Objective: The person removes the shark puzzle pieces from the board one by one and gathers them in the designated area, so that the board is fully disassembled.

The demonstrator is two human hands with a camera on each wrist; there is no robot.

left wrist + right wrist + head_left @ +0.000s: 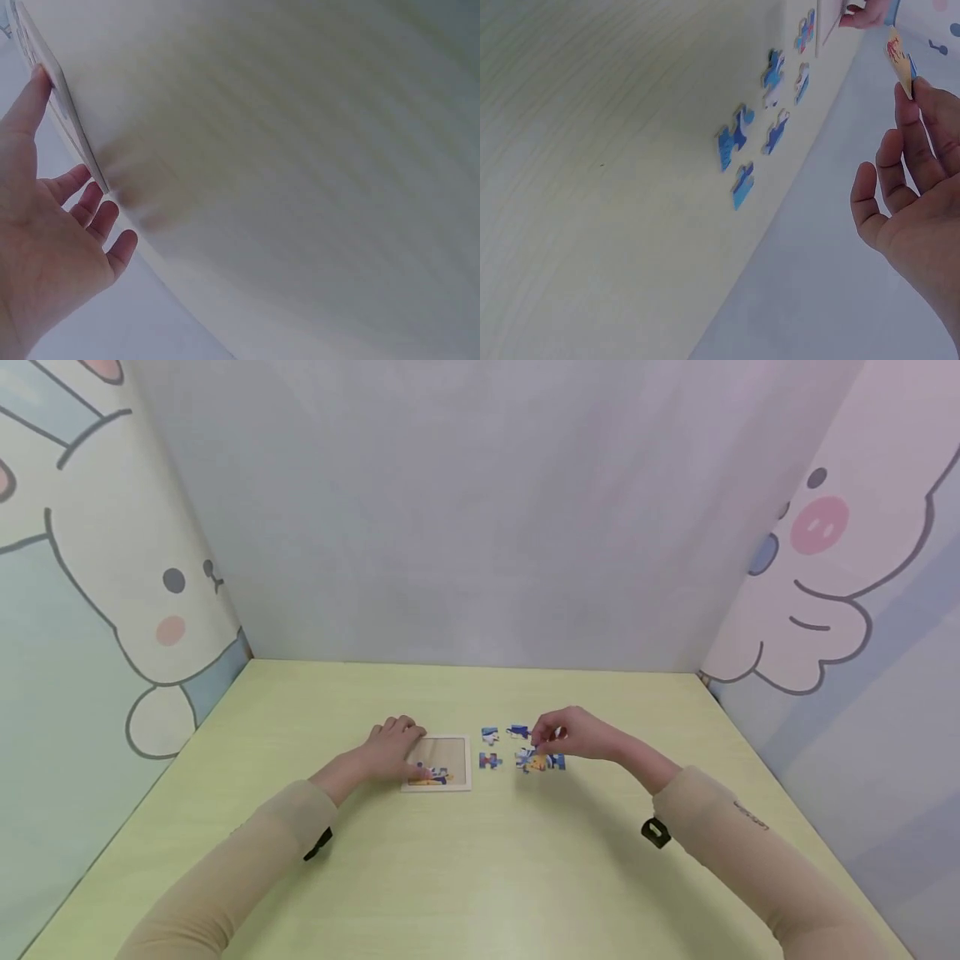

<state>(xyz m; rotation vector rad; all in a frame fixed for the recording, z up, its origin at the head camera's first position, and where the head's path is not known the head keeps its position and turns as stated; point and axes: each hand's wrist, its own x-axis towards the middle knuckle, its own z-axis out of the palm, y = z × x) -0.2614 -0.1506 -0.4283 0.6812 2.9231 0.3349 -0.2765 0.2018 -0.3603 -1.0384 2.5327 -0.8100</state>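
Observation:
A square puzzle tray [467, 764] with a pale rim lies on the table, a few printed pieces [435, 779] fitted along its near side. My left hand [390, 752] holds the tray at its left side. In the left wrist view, the thumb [39, 79] rests on its edge and the other fingers are by the corner. My right hand [573, 732] pinches a jigsaw piece [898, 60] between thumb and fingertips, raised above the table in the right wrist view. Loose pieces lie below it, partly hidden by the hand in the head view.
Several loose blue-and-white pieces lie right of the tray, among them a red-and-blue piece [490, 761], a far piece [490, 736] and a dark blue piece [517, 732]. The pale yellow table [480, 877] meets a grey curtain [480, 527] behind. Cartoon-printed panels [90, 710] flank both sides.

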